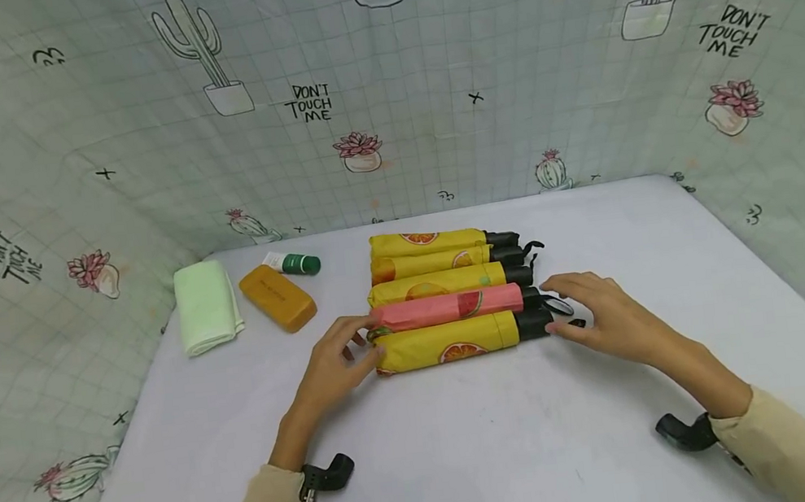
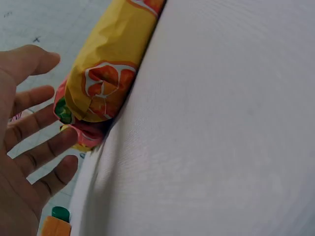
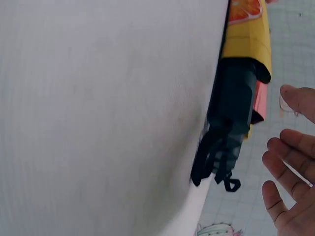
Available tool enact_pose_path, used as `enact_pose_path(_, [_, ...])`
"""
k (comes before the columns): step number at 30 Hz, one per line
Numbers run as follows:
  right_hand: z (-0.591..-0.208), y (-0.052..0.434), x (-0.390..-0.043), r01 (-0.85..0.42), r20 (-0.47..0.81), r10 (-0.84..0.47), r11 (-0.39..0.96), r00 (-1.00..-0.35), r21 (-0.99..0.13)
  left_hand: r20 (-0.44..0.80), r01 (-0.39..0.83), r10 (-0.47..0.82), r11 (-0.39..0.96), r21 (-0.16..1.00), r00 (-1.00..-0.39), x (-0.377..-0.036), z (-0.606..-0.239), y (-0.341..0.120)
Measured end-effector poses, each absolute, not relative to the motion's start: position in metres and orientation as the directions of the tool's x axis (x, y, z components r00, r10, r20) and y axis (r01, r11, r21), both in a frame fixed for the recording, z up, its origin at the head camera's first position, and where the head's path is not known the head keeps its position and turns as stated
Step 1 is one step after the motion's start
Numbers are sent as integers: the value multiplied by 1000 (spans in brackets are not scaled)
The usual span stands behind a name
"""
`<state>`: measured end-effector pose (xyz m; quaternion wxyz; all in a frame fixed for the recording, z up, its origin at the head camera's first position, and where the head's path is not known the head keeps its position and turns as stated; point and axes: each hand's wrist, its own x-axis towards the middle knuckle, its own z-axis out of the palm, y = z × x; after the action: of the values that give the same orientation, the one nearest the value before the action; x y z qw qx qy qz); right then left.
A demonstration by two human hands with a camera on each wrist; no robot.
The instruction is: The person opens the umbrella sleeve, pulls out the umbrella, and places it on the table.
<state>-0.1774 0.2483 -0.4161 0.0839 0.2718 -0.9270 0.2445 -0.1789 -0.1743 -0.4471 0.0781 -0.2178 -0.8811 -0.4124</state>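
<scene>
Five folded umbrellas are laid side by side near the middle of the tabletop (image 1: 512, 452), handles to the right. The nearest yellow umbrella (image 1: 449, 342) and the pink umbrella (image 1: 448, 307) just behind it are bracketed by both hands. The left hand (image 1: 337, 364) is placed at their cloth tips, its fingers (image 2: 47, 147) spread and relaxed, touching or almost touching the ends, nothing being gripped. The right hand (image 1: 604, 316) is set at the black handles (image 3: 231, 103), fingers (image 3: 290, 152) extended and loose, nothing being clasped; whether the handles are touched cannot be told. Three more yellow umbrellas (image 1: 433, 264) are lined up behind. Farther left, an orange case (image 1: 277, 297), a small green-capped tube (image 1: 292, 263) and a folded pale green cloth (image 1: 205, 306) are found.
</scene>
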Motion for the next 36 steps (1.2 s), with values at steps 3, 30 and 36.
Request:
enact_pose_path(3, [-420,243,-177,-547,267,-477,728,-837,-414,319,456,330,552,698,-888,-180,-450,-175])
enact_pose_path(30, [-433,232,-188,-603,231,-559,700,-796,-383,249,400,329,550,734,-911,-176,-464,-183])
enact_pose_path(36, [-435,233,-184,-587,227,-544,704,-808,-400,277,402,297,561,723,-914,-176,-469,-182])
